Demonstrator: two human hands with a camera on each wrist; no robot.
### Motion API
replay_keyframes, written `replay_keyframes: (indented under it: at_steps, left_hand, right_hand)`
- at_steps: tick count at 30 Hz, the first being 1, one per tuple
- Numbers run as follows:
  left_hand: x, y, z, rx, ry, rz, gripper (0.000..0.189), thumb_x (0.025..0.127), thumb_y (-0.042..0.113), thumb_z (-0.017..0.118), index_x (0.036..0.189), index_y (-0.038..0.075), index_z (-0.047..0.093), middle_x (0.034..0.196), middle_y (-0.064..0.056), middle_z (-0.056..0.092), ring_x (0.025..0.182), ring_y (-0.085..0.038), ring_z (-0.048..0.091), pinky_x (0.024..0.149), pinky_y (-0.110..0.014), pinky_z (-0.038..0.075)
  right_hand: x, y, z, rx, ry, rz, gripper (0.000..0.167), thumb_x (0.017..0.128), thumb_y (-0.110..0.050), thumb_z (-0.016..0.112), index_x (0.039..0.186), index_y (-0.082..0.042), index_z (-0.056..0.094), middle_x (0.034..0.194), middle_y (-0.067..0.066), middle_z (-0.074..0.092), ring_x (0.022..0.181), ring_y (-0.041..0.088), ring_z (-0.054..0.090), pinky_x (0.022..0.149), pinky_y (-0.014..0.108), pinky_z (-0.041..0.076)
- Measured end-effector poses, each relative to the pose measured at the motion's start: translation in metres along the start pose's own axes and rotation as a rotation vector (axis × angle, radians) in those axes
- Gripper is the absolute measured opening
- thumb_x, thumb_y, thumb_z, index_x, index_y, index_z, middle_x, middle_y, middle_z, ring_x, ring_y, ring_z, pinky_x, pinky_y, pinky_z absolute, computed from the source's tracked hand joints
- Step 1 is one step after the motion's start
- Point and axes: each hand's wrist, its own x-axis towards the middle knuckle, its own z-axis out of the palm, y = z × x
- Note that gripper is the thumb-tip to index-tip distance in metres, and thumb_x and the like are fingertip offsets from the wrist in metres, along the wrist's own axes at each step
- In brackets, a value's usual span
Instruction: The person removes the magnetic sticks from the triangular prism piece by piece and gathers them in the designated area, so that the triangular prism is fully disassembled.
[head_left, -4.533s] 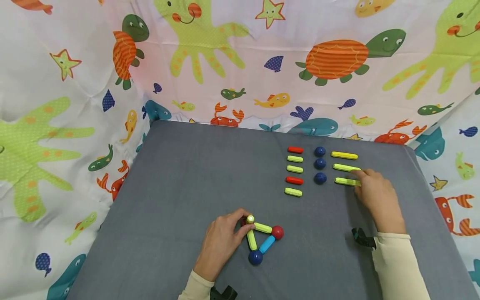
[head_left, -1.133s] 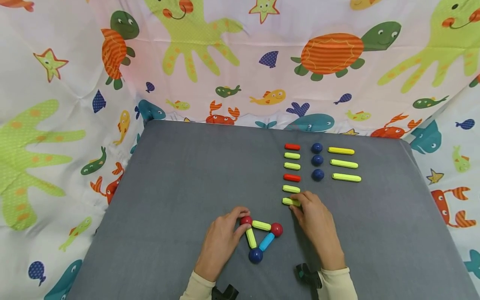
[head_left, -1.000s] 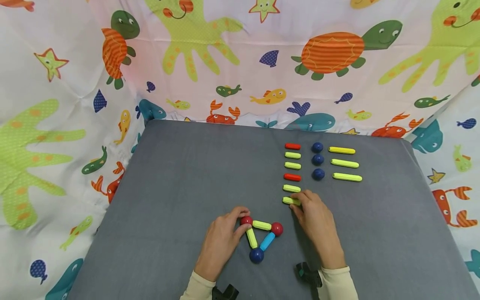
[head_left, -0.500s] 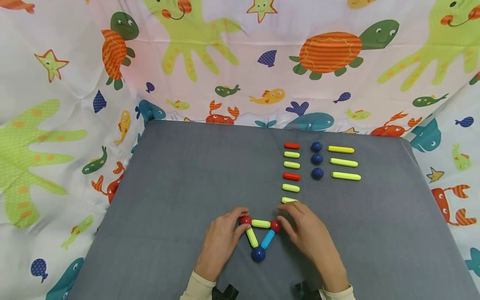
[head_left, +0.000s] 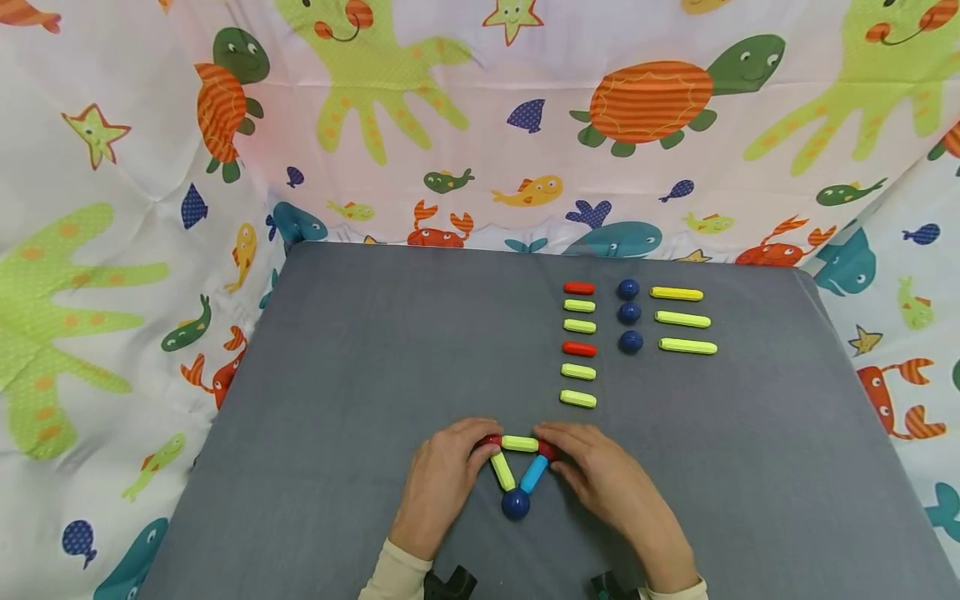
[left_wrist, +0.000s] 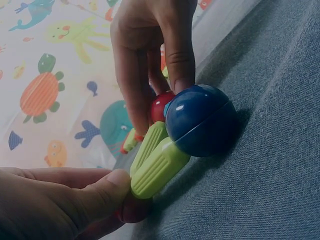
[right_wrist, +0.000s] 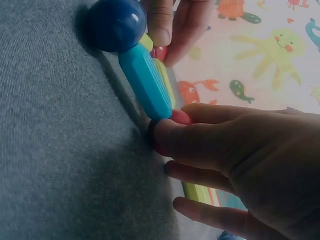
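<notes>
A triangle of magnetic rods and balls lies on the grey cloth before me. Two yellow-green rods, one on top and one at the left side, join a light-blue rod. A dark-blue ball forms the near corner and shows large in the left wrist view. My left hand pinches the left red ball between thumb and fingers. On the other side, my right hand grips the right red ball, thumb on its near side. Fingers partly hide both red balls.
Beyond the hands stand three columns: short red and yellow-green rods, dark-blue balls, and longer yellow-green rods. A curtain printed with sea animals borders the grey table behind and at the sides.
The upright yellow-green rod on the left red ball is gone; another short rod lies at the column's near end. My right hand left the longer rods, touched that short rod, then took the right red ball.
</notes>
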Motion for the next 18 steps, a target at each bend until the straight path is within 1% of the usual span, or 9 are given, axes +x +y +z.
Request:
replay_keyframes:
  at_steps: [4,14,18]
  left_hand:
    - [0.0006,-0.0014,0.0007,-0.006,-0.004,0.01,0.024,0.098,0.028,0.076,0.121,0.024,0.08,0.129,0.008,0.073,0.107,-0.015,0.074,0.082,-0.037,0.062]
    - [0.0007,-0.0017,0.0018,-0.019,0.004,0.004,0.023,0.097,0.027,0.077,0.12,0.025,0.08,0.128,0.011,0.072,0.105,-0.013,0.074,0.079,-0.035,0.062]
    - [-0.0002,-0.0023,0.0028,-0.02,0.012,0.002,0.023,0.097,0.028,0.077,0.12,0.026,0.08,0.128,0.012,0.072,0.105,-0.013,0.074,0.077,-0.035,0.062]
  right_hand:
    - [0.0013,0.0016,0.0023,-0.005,-0.001,-0.018,0.054,0.088,-0.007,0.088,0.138,-0.02,0.071,0.136,-0.007,0.068,0.123,0.013,0.063,0.101,0.039,0.056]
    - [0.0034,0.0023,0.0042,-0.001,0.026,-0.023,0.048,0.086,-0.007,0.09,0.129,-0.02,0.074,0.126,-0.009,0.07,0.117,0.012,0.064,0.098,0.038,0.057]
    - [0.0032,0.003,0.0054,0.003,0.026,-0.013,0.045,0.087,-0.011,0.09,0.128,-0.021,0.074,0.125,-0.01,0.07,0.116,0.011,0.064,0.099,0.038,0.057]
